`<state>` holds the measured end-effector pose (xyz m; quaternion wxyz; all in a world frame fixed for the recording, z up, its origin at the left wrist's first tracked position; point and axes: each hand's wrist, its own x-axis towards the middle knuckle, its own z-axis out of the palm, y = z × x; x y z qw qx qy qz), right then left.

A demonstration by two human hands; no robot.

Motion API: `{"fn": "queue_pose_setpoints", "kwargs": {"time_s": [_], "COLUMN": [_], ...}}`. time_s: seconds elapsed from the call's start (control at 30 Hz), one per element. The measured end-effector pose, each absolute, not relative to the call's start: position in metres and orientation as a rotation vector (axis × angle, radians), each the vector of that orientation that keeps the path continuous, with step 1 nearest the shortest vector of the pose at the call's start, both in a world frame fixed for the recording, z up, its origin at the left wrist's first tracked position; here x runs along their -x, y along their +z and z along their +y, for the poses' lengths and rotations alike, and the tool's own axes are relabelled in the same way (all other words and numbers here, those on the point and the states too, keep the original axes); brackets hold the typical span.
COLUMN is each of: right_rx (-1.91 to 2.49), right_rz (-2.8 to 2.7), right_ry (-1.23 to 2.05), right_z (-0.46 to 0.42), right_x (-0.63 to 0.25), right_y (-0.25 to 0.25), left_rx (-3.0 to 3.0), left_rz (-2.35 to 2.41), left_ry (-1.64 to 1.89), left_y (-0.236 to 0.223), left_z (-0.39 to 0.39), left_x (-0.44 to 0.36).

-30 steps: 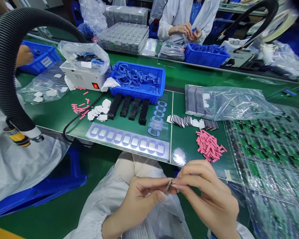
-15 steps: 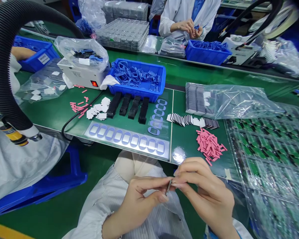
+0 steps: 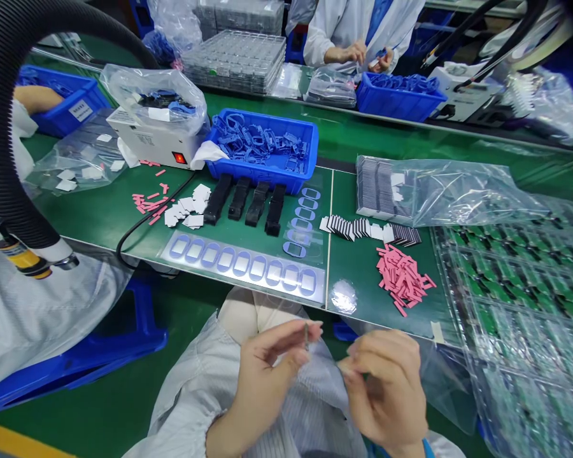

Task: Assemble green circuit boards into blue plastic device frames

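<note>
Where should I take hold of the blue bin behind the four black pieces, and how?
I'd hold the blue bin by the rims of its two short ends, from above: it is long and open-topped, while the black pieces crowd its near wall. White wrap lies at the near left corner.

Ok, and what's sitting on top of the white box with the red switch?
A clear plastic bag, with blue and black parts showing inside. Parts lower in the bag, and the top of the white box beneath it, are covered.

Single head-worn view, looking forward and down, lap and hands close below, green worktable [image 3: 358, 254] beyond
</note>
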<state>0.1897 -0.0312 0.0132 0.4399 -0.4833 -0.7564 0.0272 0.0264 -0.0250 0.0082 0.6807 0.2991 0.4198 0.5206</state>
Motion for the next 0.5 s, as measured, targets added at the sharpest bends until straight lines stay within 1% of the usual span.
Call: {"fn": "queue_pose_setpoints", "kwargs": {"time_s": [0.1,0.2,0.3,0.4,0.5], "right_rx": [1.521,1.674,1.652,1.511,1.375], "right_rz": [-1.74,-1.729,-1.801,-1.947,-1.979], "right_ry": [0.124,0.005,-0.086,-0.051,0.035], "right_z": [-0.018,0.0,0.006,0.003,0.0], "right_x": [-0.207,-0.221,-0.227,-0.227,-0.223], "right_y": [-0.008,-0.032,-0.045,-0.045,-0.032], "left_rx": [-0.551,-0.564,-0.596,-0.62,-0.624], "left_rz": [0.993,0.996,1.016,1.027,0.926], "left_ry": [1.234,1.229,1.231,1.213,1.113], "left_y": [0.004,0.004,0.006,0.006,0.006], "left_z": [-0.019,-0.015,-0.017,-0.017,-0.012], "left_x": [-0.025,-0.023,-0.024,-0.024,-0.02]}}
